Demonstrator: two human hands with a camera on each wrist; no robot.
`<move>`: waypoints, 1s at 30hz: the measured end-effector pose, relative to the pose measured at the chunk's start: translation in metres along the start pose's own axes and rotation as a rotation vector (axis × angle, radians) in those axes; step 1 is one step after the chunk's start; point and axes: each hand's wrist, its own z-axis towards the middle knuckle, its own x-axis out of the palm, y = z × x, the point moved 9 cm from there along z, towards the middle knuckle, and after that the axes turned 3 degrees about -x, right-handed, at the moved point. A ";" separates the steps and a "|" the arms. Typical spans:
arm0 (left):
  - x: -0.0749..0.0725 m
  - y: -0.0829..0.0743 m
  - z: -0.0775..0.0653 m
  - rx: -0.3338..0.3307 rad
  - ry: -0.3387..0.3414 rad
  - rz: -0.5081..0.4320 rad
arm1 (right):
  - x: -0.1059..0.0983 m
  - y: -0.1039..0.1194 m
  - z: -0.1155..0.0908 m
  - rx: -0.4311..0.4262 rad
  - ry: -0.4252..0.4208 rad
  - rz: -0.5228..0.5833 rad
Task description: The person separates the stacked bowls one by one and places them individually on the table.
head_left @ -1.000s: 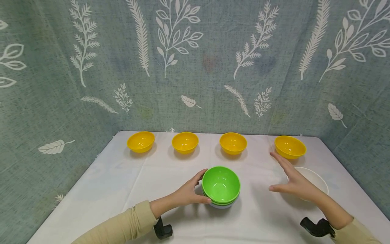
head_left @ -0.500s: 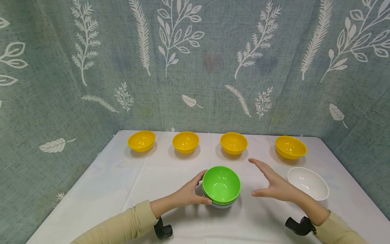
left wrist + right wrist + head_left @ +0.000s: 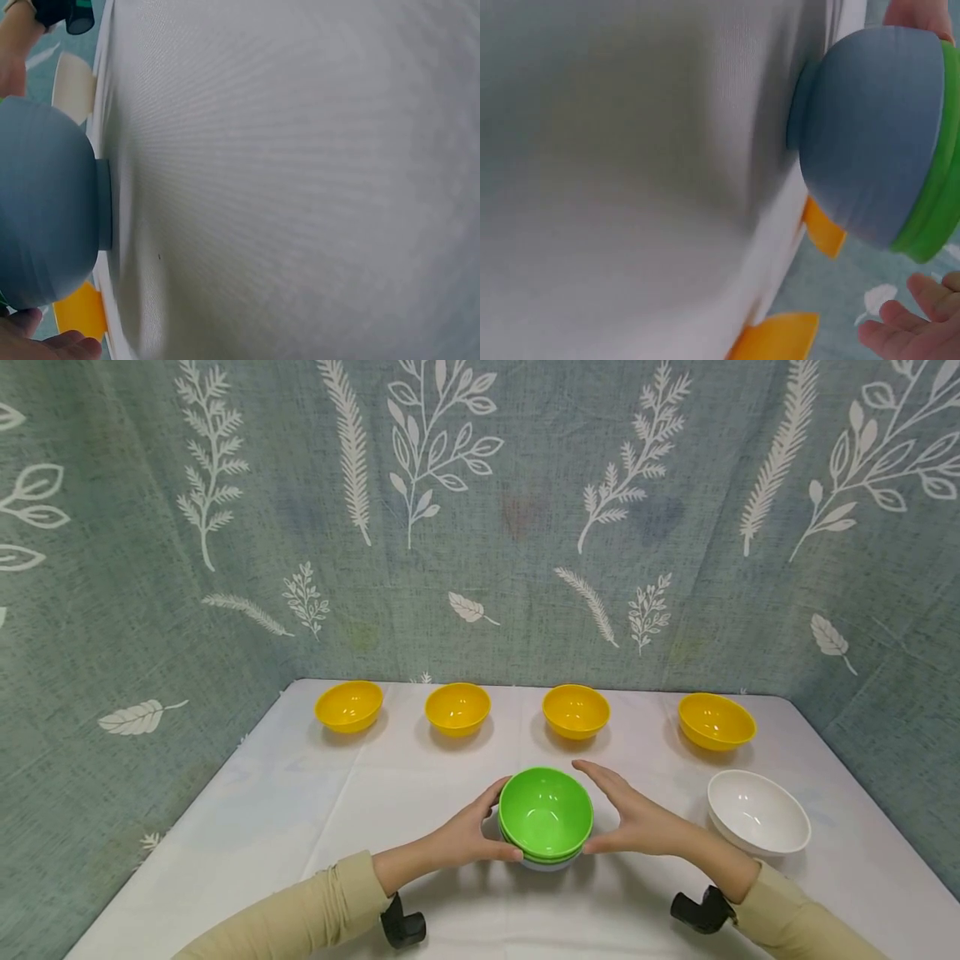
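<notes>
A stack of bowls stands at the middle of the table, a green bowl [image 3: 546, 814] on top with another green rim under it. The lowest is a blue-grey bowl [image 3: 874, 135], its foot on the cloth in the right wrist view. My left hand [image 3: 465, 842] holds the stack's left side, thumb at the front and fingers round behind. On the other side is my right hand [image 3: 645, 822], thumb tip right at the stack's lower right edge. Its fingers [image 3: 900, 330] are spread and apart from the bowls in the right wrist view.
Along the back edge four-across runs a row of several yellow bowls [image 3: 573, 714]. A white bowl [image 3: 757, 814] sits at the right, behind my right forearm. White cloth covers the table [image 3: 285, 827]; a patterned green-grey curtain [image 3: 517, 527] encloses it.
My right hand has moved left from beside the white bowl to the right side of the stack. My left hand and the bowls have stayed in place.
</notes>
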 end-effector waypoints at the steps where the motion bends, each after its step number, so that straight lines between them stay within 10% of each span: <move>1: 0.000 0.000 0.000 0.001 0.001 -0.004 | 0.002 0.001 0.002 -0.002 0.010 0.006; 30: 0.001 0.003 0.003 -0.003 0.007 -0.005 | 0.029 0.006 0.024 0.020 0.111 0.063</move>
